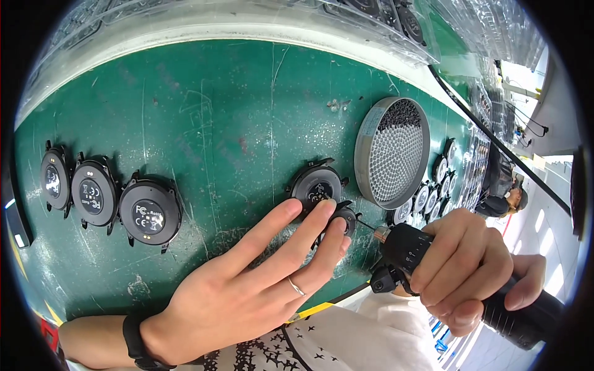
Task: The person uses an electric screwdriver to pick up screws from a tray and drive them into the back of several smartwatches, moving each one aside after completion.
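My left hand (247, 287), with a ring and a dark wristband, reaches across the bench with its fingers bent over a small black watch case (350, 217). Its fingertips press on this case, and the thumb is hidden. Just beyond lies another round black watch case (315, 185), back up, partly behind the index and middle fingertips. In my right hand (467, 266) is a black electric screwdriver (405, 247), the fingers wrapped round its body. Its thin bit points to the rim of the case under my left hand; contact with a screw is too small to make out.
Three black watch cases (150, 213) lie in a row on the green mat (235, 111) at left. A round grey tray (361, 154) with a dimpled floor holds small dark pieces. More watch cases (421, 199) stand beyond it. Clear plastic trays (408, 25) line the far edge.
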`<state>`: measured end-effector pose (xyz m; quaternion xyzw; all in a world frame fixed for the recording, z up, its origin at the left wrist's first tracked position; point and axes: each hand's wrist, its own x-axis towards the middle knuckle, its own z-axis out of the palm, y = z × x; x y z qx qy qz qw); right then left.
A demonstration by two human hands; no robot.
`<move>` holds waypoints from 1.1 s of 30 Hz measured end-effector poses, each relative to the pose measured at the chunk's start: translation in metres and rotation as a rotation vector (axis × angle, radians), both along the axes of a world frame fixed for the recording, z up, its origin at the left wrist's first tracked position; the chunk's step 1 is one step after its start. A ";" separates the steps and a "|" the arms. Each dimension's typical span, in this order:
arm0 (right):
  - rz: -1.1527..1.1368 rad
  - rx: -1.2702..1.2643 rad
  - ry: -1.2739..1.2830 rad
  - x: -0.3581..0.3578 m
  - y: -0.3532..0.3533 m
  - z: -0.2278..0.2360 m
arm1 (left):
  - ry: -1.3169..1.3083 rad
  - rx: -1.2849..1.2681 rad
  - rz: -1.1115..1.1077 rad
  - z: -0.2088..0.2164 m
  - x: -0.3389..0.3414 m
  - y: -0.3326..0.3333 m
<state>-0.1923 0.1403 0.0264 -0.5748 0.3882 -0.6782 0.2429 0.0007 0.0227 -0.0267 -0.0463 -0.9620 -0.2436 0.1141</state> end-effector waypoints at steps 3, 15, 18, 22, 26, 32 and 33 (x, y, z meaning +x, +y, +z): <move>-0.001 0.042 0.017 -0.001 0.002 0.006 | 0.023 0.002 -0.002 0.001 -0.001 0.001; -0.292 -0.134 -0.095 0.002 0.010 0.011 | -0.067 0.069 0.003 0.009 0.002 -0.008; -0.420 -0.149 -0.068 -0.007 0.003 0.005 | -0.004 -0.039 -0.023 0.010 0.001 -0.009; -0.466 -0.090 -0.053 -0.007 -0.002 0.003 | 0.025 -0.059 -0.164 0.013 0.002 -0.012; -0.458 -0.090 -0.045 -0.009 -0.006 0.002 | 0.088 0.006 -0.181 0.008 0.001 -0.010; -0.472 -0.064 -0.092 -0.011 -0.004 -0.002 | 0.116 0.006 -0.205 0.006 0.002 -0.009; -0.472 -0.066 -0.072 -0.011 -0.006 -0.001 | 0.118 -0.007 -0.213 0.006 0.002 -0.009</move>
